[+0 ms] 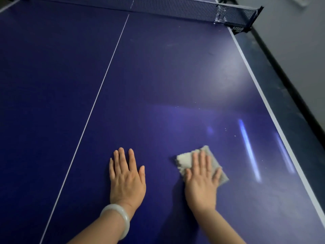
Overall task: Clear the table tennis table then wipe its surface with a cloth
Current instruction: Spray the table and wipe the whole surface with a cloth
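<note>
- Pressing flat on a folded pale cloth [186, 160], the right hand [202, 180] is lying palm down with its fingers straight and close together; nothing is curled round or pinching the fabric.
- The cloth is sitting on the blue table tennis table [158, 76], on the near right part of the surface, between the white centre line [98, 95] and the white side line [263, 95]; its corners are sticking out to the left of, beyond and to the right of the fingers.
- The left hand [125, 178] is resting palm down on the bare surface just beside the cloth, not touching it, fingers straight and slightly spread, thumb held out to the side.
- A pale bangle [121, 219] is circling the left wrist.
- Both forearms are reaching in from the bottom edge of the view.
- The dark net [175, 7] is stretching across the far end of the table, its clamp [241, 26] gripping the right-hand edge.
- Streaks of light are reflecting off the surface to the right of the cloth, and small pale specks are lying scattered beyond it.
- A grey wall [290, 41] is running alongside the table's right edge.
</note>
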Available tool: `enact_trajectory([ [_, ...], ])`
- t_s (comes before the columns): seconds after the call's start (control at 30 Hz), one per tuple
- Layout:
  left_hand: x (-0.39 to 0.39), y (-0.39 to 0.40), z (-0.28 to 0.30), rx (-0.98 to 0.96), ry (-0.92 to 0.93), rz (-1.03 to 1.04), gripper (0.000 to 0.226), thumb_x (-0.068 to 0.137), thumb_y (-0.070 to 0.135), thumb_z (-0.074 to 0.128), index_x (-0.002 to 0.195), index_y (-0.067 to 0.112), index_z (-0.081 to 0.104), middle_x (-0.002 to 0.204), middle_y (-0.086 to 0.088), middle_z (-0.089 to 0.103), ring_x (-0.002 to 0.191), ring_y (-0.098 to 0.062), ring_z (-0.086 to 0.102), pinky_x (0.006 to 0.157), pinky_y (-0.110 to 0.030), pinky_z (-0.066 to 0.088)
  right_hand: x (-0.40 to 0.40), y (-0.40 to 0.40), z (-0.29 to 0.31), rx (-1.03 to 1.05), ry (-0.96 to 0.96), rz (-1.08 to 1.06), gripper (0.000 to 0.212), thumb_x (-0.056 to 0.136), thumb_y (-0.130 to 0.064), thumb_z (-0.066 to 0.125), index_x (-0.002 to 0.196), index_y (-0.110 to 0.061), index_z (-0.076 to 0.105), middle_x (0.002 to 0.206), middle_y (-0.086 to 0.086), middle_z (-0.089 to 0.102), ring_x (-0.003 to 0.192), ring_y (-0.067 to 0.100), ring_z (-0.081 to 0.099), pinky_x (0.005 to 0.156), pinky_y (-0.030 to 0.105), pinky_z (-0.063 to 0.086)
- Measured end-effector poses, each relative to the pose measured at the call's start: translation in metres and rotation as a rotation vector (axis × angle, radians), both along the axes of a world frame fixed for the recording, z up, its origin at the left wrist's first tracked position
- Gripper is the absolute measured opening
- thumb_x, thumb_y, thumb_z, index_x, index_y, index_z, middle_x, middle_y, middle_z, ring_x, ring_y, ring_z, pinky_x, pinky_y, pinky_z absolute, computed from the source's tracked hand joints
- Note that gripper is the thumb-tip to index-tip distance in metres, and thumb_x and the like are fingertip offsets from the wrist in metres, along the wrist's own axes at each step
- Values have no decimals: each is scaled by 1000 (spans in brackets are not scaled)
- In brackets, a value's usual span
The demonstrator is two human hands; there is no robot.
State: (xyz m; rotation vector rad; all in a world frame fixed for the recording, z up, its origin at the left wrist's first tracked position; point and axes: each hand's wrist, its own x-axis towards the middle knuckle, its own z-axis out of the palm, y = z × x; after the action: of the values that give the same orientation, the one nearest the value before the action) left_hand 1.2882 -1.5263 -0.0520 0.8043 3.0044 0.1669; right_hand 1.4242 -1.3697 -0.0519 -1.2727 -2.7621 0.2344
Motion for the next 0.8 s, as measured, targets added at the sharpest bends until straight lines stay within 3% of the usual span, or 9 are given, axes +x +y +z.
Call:
enact_trajectory([
  [0.1, -1, 1, 1, -6, -14, -6, 68, 94, 43, 21, 148, 3, 34, 154, -26, 27, 144, -39, 23, 116, -54, 22, -44, -16, -2, 12, -44, 397, 56, 100, -40, 25, 154, -23, 22, 162, -1, 15, 150, 20, 9, 115, 56, 3],
  [0.23, -1, 3, 2, 0, -14, 2, 68, 94, 43, 21, 147, 3, 36, 153, -26, 29, 144, -38, 25, 116, -54, 23, -94, 44, 2, -40, -98, 511, 61, 98, -46, 12, 155, -25, 18, 163, -4, 9, 150, 17, 6, 117, 58, -2],
  [0.3, -1, 2, 2, -9, -13, -5, 68, 95, 44, 21, 148, 3, 34, 153, -26, 28, 144, -38, 24, 116, -54, 23, -96, 97, 4, -80, -115, 355, 61, 98, -47, 12, 155, -28, 11, 163, -7, 2, 150, 11, -2, 116, 58, -8],
  [0.43, -2, 0, 2, -20, -15, -14, 68, 95, 44, 22, 149, 4, 31, 154, -26, 25, 145, -38, 22, 116, -54, 22, -28, 183, 13, -161, -95, -259, 56, 102, -40, 24, 155, -28, 12, 163, -7, 1, 149, 11, -3, 116, 59, -5],
  [0.5, -2, 1, 2, -22, -19, -14, 68, 95, 43, 22, 149, 3, 31, 154, -26, 25, 145, -39, 23, 116, -55, 22, 0, 184, 20, -177, -84, -544, 57, 101, -43, 20, 155, -26, 14, 163, -2, 5, 150, 17, 2, 115, 61, -2],
  [0.57, -2, 1, 4, -23, -23, -13, 68, 94, 43, 23, 148, 2, 32, 154, -27, 25, 144, -40, 23, 116, -55, 21, -3, 157, 19, -169, -61, -670, 57, 101, -42, 20, 155, -22, 16, 163, 1, 7, 149, 20, 3, 114, 63, 0],
  [0.67, -2, 2, 5, -18, -32, -17, 68, 94, 42, 23, 147, 1, 34, 153, -28, 27, 144, -40, 23, 116, -56, 22, -41, 94, 7, -114, -32, -445, 61, 99, -43, 15, 156, -21, 15, 163, 1, 5, 150, 19, 2, 114, 63, -4],
  [0.8, -2, 2, 4, -13, -43, -15, 69, 93, 42, 22, 146, 1, 36, 152, -28, 28, 144, -40, 24, 116, -55, 21, -76, 22, 1, -38, -90, 233, 64, 95, -47, 8, 155, -26, 8, 162, -6, -3, 150, 17, -4, 115, 54, -13],
])
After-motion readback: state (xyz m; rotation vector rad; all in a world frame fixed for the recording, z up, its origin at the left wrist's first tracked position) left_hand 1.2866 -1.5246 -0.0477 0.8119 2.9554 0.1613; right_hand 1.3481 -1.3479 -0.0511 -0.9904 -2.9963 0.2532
